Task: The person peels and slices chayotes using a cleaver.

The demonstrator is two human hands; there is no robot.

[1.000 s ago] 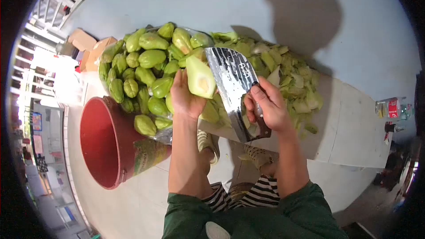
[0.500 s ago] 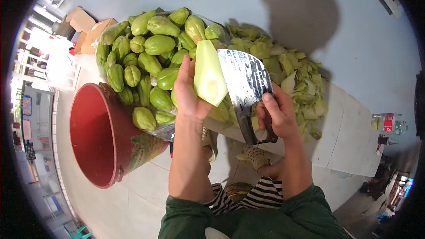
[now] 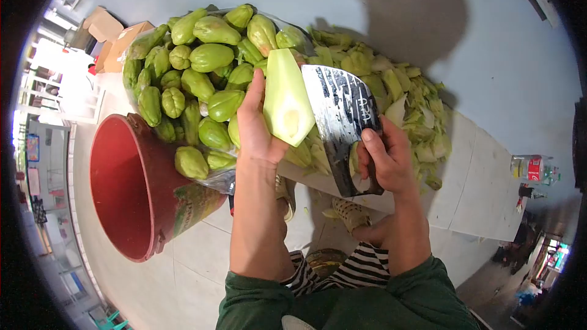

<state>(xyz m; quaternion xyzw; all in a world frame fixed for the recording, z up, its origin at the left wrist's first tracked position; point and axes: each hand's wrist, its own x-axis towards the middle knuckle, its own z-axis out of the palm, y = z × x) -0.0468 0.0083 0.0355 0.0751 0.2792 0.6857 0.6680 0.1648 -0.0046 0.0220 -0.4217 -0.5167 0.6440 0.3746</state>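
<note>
A pale, peeled chayote (image 3: pixel 287 101) rests in my left hand (image 3: pixel 254 128), its narrow end pointing up and away from me. The fingers of that hand curl behind it, partly hidden. My right hand (image 3: pixel 386 157) grips the dark looped handle of a cleaver (image 3: pixel 342 107). The broad, wet blade stands upright beside the chayote, close to its right side; whether it touches cannot be told. Behind my left hand lies a heap of green unpeeled chayotes (image 3: pixel 211 58) in a clear plastic bag.
Peelings (image 3: pixel 422 110) are piled along the wall on the right. A red bucket (image 3: pixel 125 189) lies tilted at the left, its mouth facing left. Cardboard boxes (image 3: pixel 125 46) stand at the back left, and a plastic bottle (image 3: pixel 535 169) is at the far right.
The chayote and both hands keep nearly the same pose. The cleaver blade has turned slightly. The heap and bucket appear shifted a little left as the view moves.
</note>
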